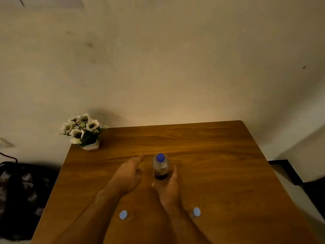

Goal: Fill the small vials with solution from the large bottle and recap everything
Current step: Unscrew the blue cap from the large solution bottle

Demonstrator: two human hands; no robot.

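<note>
- Barely begun: the large bottle (160, 166) stands mid-frame on the tabletop (219, 164), blue cap on.
- Both capped vials (123, 215) (196, 212) wait at lower frame, seemingly unfilled.
- Left hand (129, 173) and right hand (169, 186) flank the bottle, fingers straight, gripping nothing.

Dim, warm yellowish light, a soft glow on the wall (175, 67), overall blur, and wide-angle bending at the edges.
</note>
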